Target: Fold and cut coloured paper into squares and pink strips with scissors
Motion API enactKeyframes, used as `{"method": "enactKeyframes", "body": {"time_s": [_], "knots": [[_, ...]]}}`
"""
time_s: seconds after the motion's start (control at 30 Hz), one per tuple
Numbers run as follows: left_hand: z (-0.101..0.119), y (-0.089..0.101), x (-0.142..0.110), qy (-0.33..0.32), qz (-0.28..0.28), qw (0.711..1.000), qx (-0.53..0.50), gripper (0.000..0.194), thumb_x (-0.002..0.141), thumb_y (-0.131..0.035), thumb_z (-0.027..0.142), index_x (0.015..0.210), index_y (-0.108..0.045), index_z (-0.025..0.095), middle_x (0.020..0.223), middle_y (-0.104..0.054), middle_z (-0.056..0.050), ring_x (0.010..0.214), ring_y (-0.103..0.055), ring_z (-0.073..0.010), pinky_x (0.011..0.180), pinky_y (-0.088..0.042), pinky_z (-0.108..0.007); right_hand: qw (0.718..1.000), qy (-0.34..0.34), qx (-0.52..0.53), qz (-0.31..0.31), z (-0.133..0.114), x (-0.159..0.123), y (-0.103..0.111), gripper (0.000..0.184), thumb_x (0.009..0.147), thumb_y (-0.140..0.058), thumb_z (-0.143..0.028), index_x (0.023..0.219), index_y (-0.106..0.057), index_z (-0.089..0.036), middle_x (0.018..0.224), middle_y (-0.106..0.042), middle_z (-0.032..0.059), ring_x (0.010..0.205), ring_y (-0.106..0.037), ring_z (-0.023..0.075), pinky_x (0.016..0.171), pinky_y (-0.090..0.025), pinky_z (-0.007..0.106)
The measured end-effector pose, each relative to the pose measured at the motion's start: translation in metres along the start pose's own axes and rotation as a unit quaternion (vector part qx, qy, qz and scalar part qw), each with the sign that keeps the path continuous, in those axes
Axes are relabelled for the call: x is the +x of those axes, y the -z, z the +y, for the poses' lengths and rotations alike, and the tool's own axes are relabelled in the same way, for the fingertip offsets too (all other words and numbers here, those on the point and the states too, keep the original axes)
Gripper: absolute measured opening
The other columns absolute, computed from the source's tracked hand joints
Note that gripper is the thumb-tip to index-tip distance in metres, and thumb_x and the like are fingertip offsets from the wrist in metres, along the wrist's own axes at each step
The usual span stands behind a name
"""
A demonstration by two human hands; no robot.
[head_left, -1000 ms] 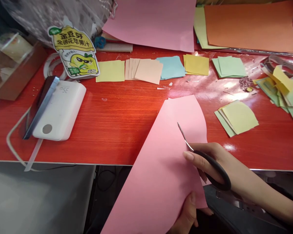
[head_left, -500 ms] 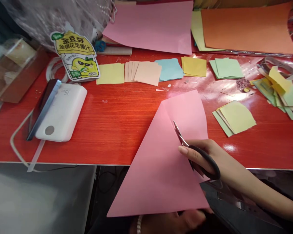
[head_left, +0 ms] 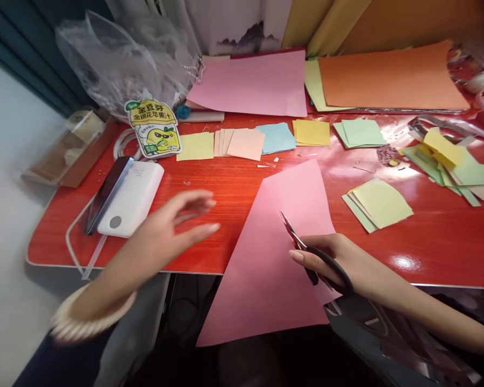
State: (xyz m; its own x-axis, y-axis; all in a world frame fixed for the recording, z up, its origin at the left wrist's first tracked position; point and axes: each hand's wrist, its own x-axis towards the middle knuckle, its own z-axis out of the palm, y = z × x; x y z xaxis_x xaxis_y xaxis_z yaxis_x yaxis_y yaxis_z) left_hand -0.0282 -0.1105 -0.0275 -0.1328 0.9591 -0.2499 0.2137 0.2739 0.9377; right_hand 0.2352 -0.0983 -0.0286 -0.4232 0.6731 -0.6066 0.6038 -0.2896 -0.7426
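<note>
My right hand (head_left: 339, 263) is closed around a pair of scissors (head_left: 293, 231) with black handles, and also keeps hold of a large pink sheet of paper (head_left: 262, 290). The blades point up and away across the sheet. Part of the paper lies on the red table, while its lower part hangs past the front edge. My left hand (head_left: 181, 226) hovers over the table left of the sheet, slightly blurred, fingers apart and holding nothing. A beaded bracelet (head_left: 92, 320) circles that wrist.
A white power bank (head_left: 133, 201) and a phone (head_left: 108, 193) are at the left. Behind run small paper stacks, including peach squares (head_left: 246, 144) and blue ones (head_left: 278, 137). Paper scraps (head_left: 447, 161) lie right; orange sheets (head_left: 387, 75) lie at the back.
My left hand has let go of the paper's lower end and come up to the left over the table. My right hand keeps the scissors and sheet. The view has tilted upward.
</note>
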Motion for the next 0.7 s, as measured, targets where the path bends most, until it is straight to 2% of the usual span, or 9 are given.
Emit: {"method": "enactKeyframes", "body": {"time_s": [0.03, 0.07, 0.1, 0.17, 0.2, 0.33, 0.4, 0.5, 0.7], "knots": [[0.007, -0.015, 0.02, 0.012, -0.033, 0.999, -0.018, 0.025, 0.086, -0.051, 0.031, 0.097, -0.064, 0.012, 0.085, -0.07, -0.005, 0.093, -0.064, -0.0174, 0.083, -0.047, -0.036, 1.0, 0.008, 0.001, 0.005, 0.0, 0.0, 0.0, 0.044, 0.081, -0.057, -0.053, 0.061, -0.038, -0.018, 0.057, -0.03, -0.0054, 0.051, -0.031, 0.0079, 0.047, -0.022, 0.023], [0.012, -0.029, 0.037, 0.023, -0.077, 0.996, -0.029, 0.025, 0.081, -0.058, 0.031, 0.097, -0.065, 0.014, 0.086, -0.07, -0.006, 0.091, -0.066, -0.0201, 0.08, -0.05, -0.037, 1.0, 0.014, 0.003, 0.012, -0.001, 0.0, 0.001, 0.045, 0.081, -0.057, -0.054, 0.061, -0.037, -0.019, 0.058, -0.028, -0.0055, 0.052, -0.03, 0.008, 0.047, -0.022, 0.022], [0.016, -0.042, 0.049, 0.037, -0.166, 0.985, -0.031, 0.028, 0.074, -0.067, 0.031, 0.096, -0.066, 0.013, 0.089, -0.071, -0.008, 0.089, -0.067, -0.0232, 0.077, -0.052, -0.037, 1.0, 0.018, 0.003, 0.024, -0.001, 0.0, 0.003, 0.046, 0.08, -0.057, -0.055, 0.061, -0.035, -0.019, 0.058, -0.027, -0.0057, 0.052, -0.03, 0.008, 0.047, -0.022, 0.022], [0.019, -0.062, 0.06, 0.051, -0.285, 0.956, -0.038, 0.034, 0.067, -0.074, 0.033, 0.093, -0.068, 0.012, 0.09, -0.071, -0.012, 0.084, -0.068, -0.027, 0.071, -0.055, -0.038, 0.999, 0.019, -0.002, 0.046, -0.001, 0.001, 0.007, 0.05, 0.078, -0.058, -0.058, 0.059, -0.032, -0.019, 0.057, -0.025, -0.0059, 0.051, -0.028, 0.0078, 0.046, -0.02, 0.022], [0.019, -0.069, 0.062, 0.05, -0.315, 0.947, -0.042, 0.036, 0.066, -0.075, 0.035, 0.093, -0.068, 0.011, 0.091, -0.071, -0.013, 0.083, -0.068, -0.0278, 0.07, -0.055, -0.039, 0.998, 0.019, -0.006, 0.054, -0.002, 0.001, 0.01, 0.051, 0.077, -0.058, -0.059, 0.059, -0.032, -0.019, 0.056, -0.024, -0.006, 0.05, -0.027, 0.0076, 0.046, -0.019, 0.023], [0.019, -0.084, 0.064, 0.026, -0.315, 0.945, -0.084, 0.034, 0.071, -0.072, 0.033, 0.096, -0.068, 0.01, 0.092, -0.071, -0.012, 0.083, -0.069, -0.0246, 0.069, -0.055, -0.034, 0.997, 0.025, -0.014, 0.069, -0.001, 0.003, 0.024, 0.052, 0.078, -0.057, -0.059, 0.058, -0.031, -0.019, 0.055, -0.023, -0.0065, 0.049, -0.023, 0.0072, 0.045, -0.016, 0.024], [0.021, -0.088, 0.069, 0.03, -0.333, 0.937, -0.1, 0.029, 0.073, -0.07, 0.031, 0.094, -0.068, 0.011, 0.091, -0.071, -0.01, 0.081, -0.068, -0.0221, 0.068, -0.055, -0.031, 0.997, 0.033, -0.021, 0.069, 0.001, 0.004, 0.03, 0.05, 0.08, -0.056, -0.058, 0.059, -0.032, -0.019, 0.055, -0.024, -0.0064, 0.049, -0.024, 0.0076, 0.046, -0.016, 0.024], [0.024, -0.089, 0.08, 0.035, -0.346, 0.932, -0.099, 0.028, 0.07, -0.074, 0.029, 0.09, -0.069, 0.011, 0.088, -0.071, -0.01, 0.078, -0.067, -0.0208, 0.065, -0.054, -0.029, 0.997, 0.034, -0.034, 0.053, 0.005, 0.004, 0.039, 0.047, 0.082, -0.054, -0.057, 0.062, -0.035, -0.019, 0.056, -0.028, -0.0058, 0.05, -0.028, 0.0085, 0.047, -0.019, 0.024], [0.023, -0.082, 0.088, 0.017, -0.295, 0.949, -0.11, 0.027, 0.071, -0.074, 0.029, 0.09, -0.069, 0.011, 0.089, -0.071, -0.008, 0.082, -0.066, -0.0189, 0.069, -0.053, -0.027, 0.997, 0.015, -0.073, 0.02, 0.008, 0.006, 0.046, 0.05, 0.078, -0.056, -0.061, 0.062, -0.034, -0.02, 0.058, -0.024, -0.0056, 0.052, -0.026, 0.0089, 0.047, -0.018, 0.024]]}}
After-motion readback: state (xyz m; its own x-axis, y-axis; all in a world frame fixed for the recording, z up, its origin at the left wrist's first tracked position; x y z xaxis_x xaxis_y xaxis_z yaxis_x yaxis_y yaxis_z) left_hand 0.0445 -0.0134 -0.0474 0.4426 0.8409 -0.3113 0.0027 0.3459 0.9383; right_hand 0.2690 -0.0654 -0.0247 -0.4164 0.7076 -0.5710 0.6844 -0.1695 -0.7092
